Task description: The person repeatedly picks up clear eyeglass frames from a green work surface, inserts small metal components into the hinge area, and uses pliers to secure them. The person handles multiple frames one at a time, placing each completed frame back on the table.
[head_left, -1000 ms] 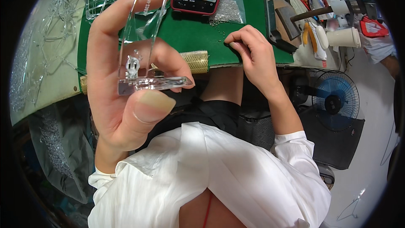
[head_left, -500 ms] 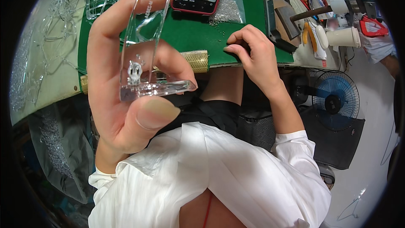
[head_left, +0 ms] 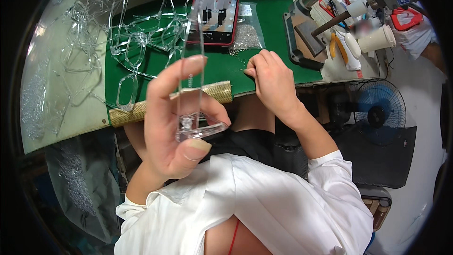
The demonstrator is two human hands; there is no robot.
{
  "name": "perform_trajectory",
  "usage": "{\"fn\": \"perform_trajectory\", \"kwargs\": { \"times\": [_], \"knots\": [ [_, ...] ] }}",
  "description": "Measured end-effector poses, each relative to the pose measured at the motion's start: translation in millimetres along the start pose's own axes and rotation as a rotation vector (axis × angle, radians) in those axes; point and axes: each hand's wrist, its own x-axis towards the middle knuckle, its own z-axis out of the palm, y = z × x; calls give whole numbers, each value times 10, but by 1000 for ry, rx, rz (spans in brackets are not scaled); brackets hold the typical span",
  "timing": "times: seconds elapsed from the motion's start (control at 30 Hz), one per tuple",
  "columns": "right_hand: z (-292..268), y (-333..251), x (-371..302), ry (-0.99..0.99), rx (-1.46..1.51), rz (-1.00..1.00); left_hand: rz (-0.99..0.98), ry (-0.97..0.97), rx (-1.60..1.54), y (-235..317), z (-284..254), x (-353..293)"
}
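My left hand (head_left: 159, 134), nearest the camera, is closed round a clear plastic eyeglass frame (head_left: 192, 99). Its hinge corner sits between my thumb and fingers, and one long temple arm stands upward. Over the front of the green mat (head_left: 222, 66) is my right hand (head_left: 274, 81), fingers curled and thumb pressed to the fingertips; whatever it pinches is too small to make out. Close to those fingertips, tiny metal pieces (head_left: 239, 59) lie scattered at the mouth of a clear bag of small metal parts (head_left: 247, 37).
A phone (head_left: 218, 37) stands behind the mat. Clear eyeglass frames (head_left: 134, 49) lie tangled at left; a gold mesh roll (head_left: 127, 114) edges the table. At right are a metal press (head_left: 302, 42), orange-handled pliers (head_left: 339, 49), a white cup (head_left: 377, 40) and, lower, a fan (head_left: 377, 111).
My left hand has moved down and away from the camera with the eyeglass frame. My right hand has shifted slightly left and down, its fingers closer together. The view has tilted a little.
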Motion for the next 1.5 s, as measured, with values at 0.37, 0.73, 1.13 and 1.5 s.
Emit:
{"fn": "perform_trajectory", "kwargs": {
  "times": [0.37, 0.73, 1.13, 1.5],
  "knots": [
    [-652, 222, 201, 87, 762, -80, -40, -461, -85, -159, 332, 228],
    [-992, -18, 237, 216, 457, -518, 296, -379, 172, -372, 591, 274],
    [-971, 3, 247, 174, 607, -417, 269, -373, 169, -370, 580, 286],
    [-968, 17, 264, 172, 653, -403, 191, -394, 63, -355, 574, 277]
  ]
}}
